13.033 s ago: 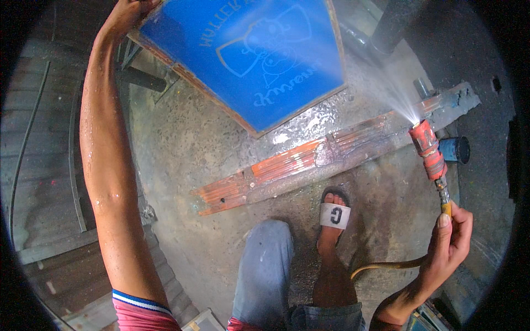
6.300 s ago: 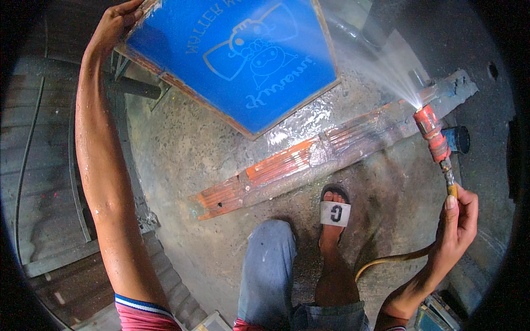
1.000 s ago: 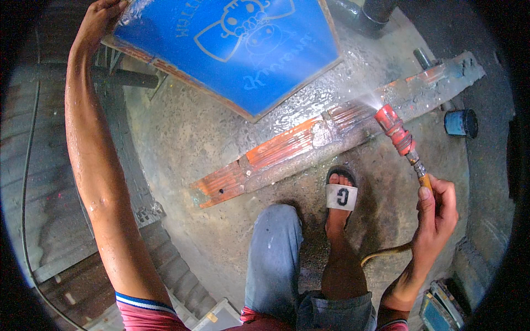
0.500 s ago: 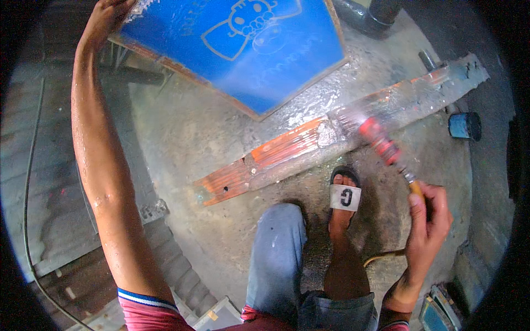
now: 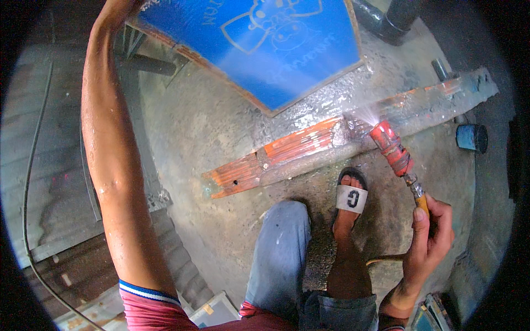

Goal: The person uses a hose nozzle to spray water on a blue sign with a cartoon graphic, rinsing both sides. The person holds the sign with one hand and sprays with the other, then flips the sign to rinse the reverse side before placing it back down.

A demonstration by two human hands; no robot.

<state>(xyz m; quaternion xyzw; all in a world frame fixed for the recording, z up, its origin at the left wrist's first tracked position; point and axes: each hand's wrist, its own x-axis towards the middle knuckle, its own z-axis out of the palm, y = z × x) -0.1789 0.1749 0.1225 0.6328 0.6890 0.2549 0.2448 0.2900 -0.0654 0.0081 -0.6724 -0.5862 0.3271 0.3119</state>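
My left hand (image 5: 122, 7), cut off by the upper edge, is at the upper left corner of a blue screen printing frame (image 5: 221, 41) and holds it; the fingertips are out of sight. Pale line drawings and lettering mark the frame's wet blue sheet. In my right hand (image 5: 432, 231) is a yellow hose (image 5: 422, 205), gripped just behind its metal coupling. Its red, tape-wrapped spray nozzle (image 5: 393, 149) points up and left. A fan of water (image 5: 367, 113) leaves the tip toward the frame's lower part.
A wet orange brick-and-cement ledge (image 5: 298, 140) runs diagonally between my feet and the frame. Dark pipes (image 5: 386, 22) stand at the top right, and a small blue pot (image 5: 471, 138) sits at the right. Corrugated sheets (image 5: 61, 165) and a cable (image 5: 34, 154) lie left.
The view has shifted slightly, so the scene sits farther right. The nozzle, blurred before, is now sharp and a little lower, with its spray clearer. Both hands keep their holds.
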